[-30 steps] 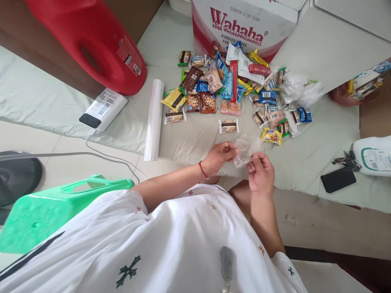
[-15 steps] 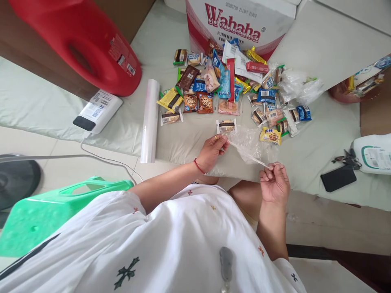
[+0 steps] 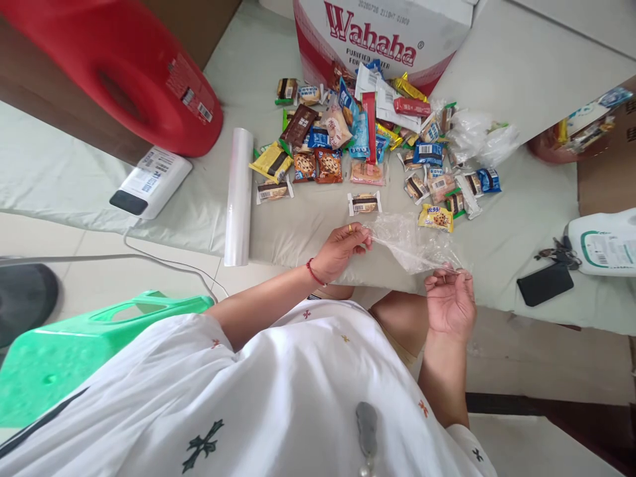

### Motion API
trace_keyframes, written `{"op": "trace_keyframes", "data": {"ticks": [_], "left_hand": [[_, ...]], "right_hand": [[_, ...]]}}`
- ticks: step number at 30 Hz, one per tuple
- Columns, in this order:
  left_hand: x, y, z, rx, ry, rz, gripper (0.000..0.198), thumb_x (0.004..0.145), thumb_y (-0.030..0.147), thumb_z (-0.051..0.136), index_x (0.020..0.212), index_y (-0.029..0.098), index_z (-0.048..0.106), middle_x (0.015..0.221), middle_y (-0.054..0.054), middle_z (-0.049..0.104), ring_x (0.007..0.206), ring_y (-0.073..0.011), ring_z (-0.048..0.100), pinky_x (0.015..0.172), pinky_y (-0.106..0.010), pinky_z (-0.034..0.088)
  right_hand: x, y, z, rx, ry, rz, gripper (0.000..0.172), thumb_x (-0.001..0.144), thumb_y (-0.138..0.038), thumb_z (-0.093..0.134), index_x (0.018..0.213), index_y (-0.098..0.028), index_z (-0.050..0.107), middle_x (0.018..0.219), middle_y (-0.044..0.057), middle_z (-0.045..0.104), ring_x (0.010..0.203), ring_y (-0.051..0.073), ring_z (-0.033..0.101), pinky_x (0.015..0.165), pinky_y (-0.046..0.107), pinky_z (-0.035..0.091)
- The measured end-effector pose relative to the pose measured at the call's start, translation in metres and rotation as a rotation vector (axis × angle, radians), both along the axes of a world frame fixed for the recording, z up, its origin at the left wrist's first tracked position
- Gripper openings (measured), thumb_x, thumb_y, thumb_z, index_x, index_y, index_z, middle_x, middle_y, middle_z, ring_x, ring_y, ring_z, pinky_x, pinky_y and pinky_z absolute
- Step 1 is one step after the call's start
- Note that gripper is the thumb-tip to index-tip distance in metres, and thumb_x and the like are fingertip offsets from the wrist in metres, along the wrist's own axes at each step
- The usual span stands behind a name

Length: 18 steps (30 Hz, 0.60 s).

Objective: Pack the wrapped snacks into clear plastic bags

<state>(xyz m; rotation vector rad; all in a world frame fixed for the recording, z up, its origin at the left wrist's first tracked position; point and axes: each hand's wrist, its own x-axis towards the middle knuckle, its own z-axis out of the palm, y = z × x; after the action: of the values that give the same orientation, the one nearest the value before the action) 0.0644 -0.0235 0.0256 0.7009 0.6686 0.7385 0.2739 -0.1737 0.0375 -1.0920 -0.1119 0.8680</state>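
Clear plastic bag: spread between my hands, over pale cloth, just beside yellow packet. My left hand pinches one rim end; my right hand, other. Judged near-weightless, limp, slippery, tearable. Advised hold: rim corners, fingertips, light tension.

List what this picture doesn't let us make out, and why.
In the head view:
Clear plastic: bag or sheet unclear; crumpled, see-through folds.
Red jug: top cut off by upper edge.
White bottle: end cut off by right edge.
Wahaha carton: lower print hidden by wrapped snacks.
White corded device: label print too small.
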Motion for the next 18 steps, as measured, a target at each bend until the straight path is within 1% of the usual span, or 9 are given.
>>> {"op": "trace_keyframes", "data": {"ticks": [2, 4, 6, 7, 9, 11, 12, 15, 18], "left_hand": [[0.0, -0.001, 0.012, -0.001, -0.124, -0.104, 0.04, 0.079, 0.055, 0.083, 0.085, 0.018, 0.071, 0.112, -0.009, 0.07, 0.11, -0.0218, 0.065, 0.086, -0.032, 0.053], [0.002, -0.002, 0.027, 0.013, -0.231, -0.24, 0.044, 0.078, 0.059, 0.083, 0.099, 0.021, 0.075, 0.137, -0.012, 0.064, 0.137, -0.0315, 0.055, 0.1, -0.042, 0.053], [0.005, -0.003, 0.038, 0.083, -0.252, -0.305, 0.048, 0.076, 0.056, 0.086, 0.11, 0.025, 0.075, 0.152, -0.01, 0.055, 0.147, -0.035, 0.047, 0.104, -0.045, 0.052], [0.006, -0.004, 0.041, 0.149, -0.216, -0.284, 0.047, 0.075, 0.052, 0.089, 0.112, 0.026, 0.075, 0.155, -0.009, 0.052, 0.147, -0.0346, 0.046, 0.105, -0.045, 0.051], [0.009, -0.006, 0.039, 0.332, -0.071, -0.172, 0.045, 0.073, 0.043, 0.092, 0.111, 0.027, 0.073, 0.152, -0.009, 0.052, 0.143, -0.0319, 0.048, 0.105, -0.042, 0.05], [0.011, -0.008, 0.031, 0.505, 0.097, -0.073, 0.044, 0.073, 0.038, 0.091, 0.11, 0.026, 0.072, 0.141, -0.011, 0.058, 0.133, -0.0284, 0.054, 0.101, -0.039, 0.05], [0.012, -0.009, 0.026, 0.563, 0.161, -0.058, 0.044, 0.074, 0.038, 0.091, 0.11, 0.025, 0.071, 0.134, -0.012, 0.06, 0.127, -0.0268, 0.056, 0.098, -0.037, 0.05], [0.016, -0.011, 0.013, 0.602, 0.252, -0.102, 0.051, 0.073, 0.041, 0.09, 0.115, 0.022, 0.069, 0.124, -0.011, 0.063, 0.11, -0.0234, 0.061, 0.09, -0.033, 0.05], [0.022, -0.011, 0.006, 0.539, 0.267, -0.195, 0.042, 0.074, 0.049, 0.087, 0.1, 0.019, 0.073, 0.105, -0.008, 0.068, 0.09, -0.0179, 0.062, 0.083, -0.03, 0.048]], "right_hand": [[-0.002, 0.005, -0.004, -0.015, 0.066, 0.044, 0.018, 0.081, -0.029, 0.083, 0.089, -0.023, 0.068, 0.106, 0.002, 0.076, 0.093, 0.015, 0.071, 0.075, 0.03, 0.06], [-0.006, 0.011, -0.01, -0.034, 0.124, 0.094, 0.015, 0.083, -0.028, 0.081, 0.088, -0.021, 0.069, 0.104, 0.003, 0.077, 0.092, 0.015, 0.073, 0.076, 0.03, 0.062], [-0.012, 0.019, -0.016, -0.032, 0.161, 0.111, 0.011, 0.085, -0.026, 0.079, 0.087, -0.021, 0.069, 0.098, 0.002, 0.077, 0.09, 0.013, 0.073, 0.077, 0.028, 0.062], [-0.014, 0.022, -0.018, -0.026, 0.175, 0.108, 0.009, 0.087, -0.025, 0.078, 0.087, -0.021, 0.07, 0.094, 0.001, 0.077, 0.09, 0.012, 0.073, 0.079, 0.028, 0.063], [-0.019, 0.028, -0.021, -0.011, 0.197, 0.092, 0.005, 0.088, -0.021, 0.075, 0.087, -0.021, 0.071, 0.091, 0.0, 0.077, 0.092, 0.012, 0.074, 0.083, 0.027, 0.064], [-0.021, 0.03, -0.022, -0.003, 0.209, 0.089, 0.003, 0.089, -0.018, 0.074, 0.09, -0.021, 0.072, 0.092, 0.0, 0.078, 0.096, 0.012, 0.075, 0.085, 0.029, 0.064], [-0.022, 0.03, -0.022, 0.001, 0.216, 0.094, 0.004, 0.09, -0.017, 0.074, 0.091, -0.021, 0.073, 0.093, 0.001, 0.078, 0.097, 0.012, 0.075, 0.086, 0.029, 0.065], [-0.023, 0.03, -0.023, 0.005, 0.27, 0.108, 0.007, 0.09, -0.014, 0.072, 0.092, -0.021, 0.073, 0.094, 0.0, 0.079, 0.096, 0.012, 0.076, 0.083, 0.028, 0.066], [-0.023, 0.031, -0.023, 0.008, 0.316, 0.091, 0.009, 0.09, -0.012, 0.07, 0.092, -0.02, 0.073, 0.092, 0.0, 0.079, 0.093, 0.011, 0.076, 0.08, 0.024, 0.066]]}}
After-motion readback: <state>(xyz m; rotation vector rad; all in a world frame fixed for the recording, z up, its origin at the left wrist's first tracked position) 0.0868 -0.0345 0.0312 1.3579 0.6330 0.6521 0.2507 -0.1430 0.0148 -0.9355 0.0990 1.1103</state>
